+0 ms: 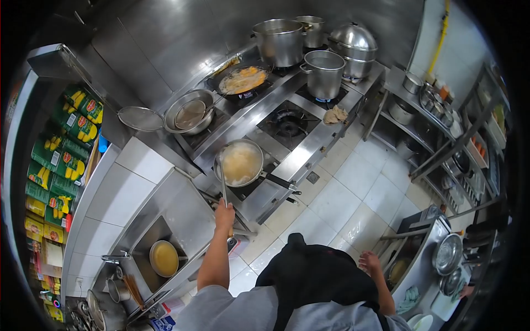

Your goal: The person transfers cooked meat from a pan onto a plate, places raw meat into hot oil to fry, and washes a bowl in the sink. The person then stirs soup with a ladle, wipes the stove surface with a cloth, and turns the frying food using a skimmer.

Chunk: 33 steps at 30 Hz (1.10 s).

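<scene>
Plainly, left hand (224,217) grips utensil (223,185); pan handle (279,181) crosses stove edge (319,151).

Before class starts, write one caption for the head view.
Left hand holds a utensil in a pan on the stove; right hand open.

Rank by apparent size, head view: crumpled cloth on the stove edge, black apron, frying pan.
1. Black apron (nearest the camera, so looks enlarged)
2. Frying pan
3. Crumpled cloth
</scene>
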Available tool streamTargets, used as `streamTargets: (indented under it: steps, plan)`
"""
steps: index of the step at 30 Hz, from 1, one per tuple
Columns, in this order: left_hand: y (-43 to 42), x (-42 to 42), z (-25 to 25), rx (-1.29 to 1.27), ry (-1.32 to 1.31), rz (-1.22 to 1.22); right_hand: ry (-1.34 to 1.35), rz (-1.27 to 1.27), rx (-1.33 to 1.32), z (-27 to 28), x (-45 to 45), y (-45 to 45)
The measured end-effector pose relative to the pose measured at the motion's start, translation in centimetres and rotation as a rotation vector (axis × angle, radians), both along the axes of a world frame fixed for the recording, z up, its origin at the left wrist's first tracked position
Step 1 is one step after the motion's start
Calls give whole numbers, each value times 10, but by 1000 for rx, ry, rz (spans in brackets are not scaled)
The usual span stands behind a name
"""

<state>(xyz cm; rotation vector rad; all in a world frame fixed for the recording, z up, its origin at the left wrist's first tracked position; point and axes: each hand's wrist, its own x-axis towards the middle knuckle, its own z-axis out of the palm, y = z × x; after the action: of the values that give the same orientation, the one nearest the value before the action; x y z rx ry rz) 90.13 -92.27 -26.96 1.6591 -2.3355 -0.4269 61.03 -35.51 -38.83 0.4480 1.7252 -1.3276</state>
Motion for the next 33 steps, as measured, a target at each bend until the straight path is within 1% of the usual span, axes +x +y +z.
streamTargets:
  steps: [2,3,4,5,6,7,8,9,10,12,15,20,21,22,23,24,25,26,28,29,30,32,33]
  plan:
    - [3,-12,6,541,417,236,11,38,19,-1,-1,-17]
    - [-2,-11,-7,726,720,202,6,111,25,-7,1,-21]
    - [-4,-13,-10,733,722,213,-1,187,32,-18,5,-19]
    - [-3,-16,-11,862,875,251,349,536,33,-32,11,-7]
    - [-3,-20,-8,986,1029,290,345,548,40,-46,14,3]
    - [1,-23,6,1066,1130,335,584,829,98,-61,14,12]
    - [1,-23,6,1067,1133,348,826,1107,153,-70,11,16]
    - [0,-22,5,1163,1207,377,814,1159,162,-69,13,17]
    - [-1,-22,5,1258,1280,404,699,1124,174,-69,12,16]
    - [2,-19,10,1300,1277,382,524,1047,199,-68,7,10]
    - [8,-14,15,1363,1259,340,363,941,203,-63,-6,-6]
    - [24,-4,30,1375,1235,321,193,835,183,-63,-43,-49]
    - [28,0,31,1341,1176,301,170,834,178,-64,-51,-59]
    - [31,4,34,1308,1117,282,167,844,174,-68,-58,-66]
    - [34,7,38,1301,1120,292,218,826,115,-71,-66,-73]
    - [39,9,44,1245,1020,287,270,809,55,-73,-77,-81]
    - [43,11,52,1188,922,283,233,714,183,-57,-82,-100]
    - [48,11,63,1180,928,295,232,728,179,-50,-93,-110]
    - [55,12,85,1029,615,218,190,851,60,-53,-118,-121]
    - [55,18,81,934,451,185,192,864,52,-54,-130,-127]
    - [59,13,86,925,457,196,174,883,86,-58,-143,-133]
    - [68,1,99,566,194,195,154,916,113,-66,-166,-144]
    - [69,-1,96,562,191,209,13,741,174,-58,-176,-152]
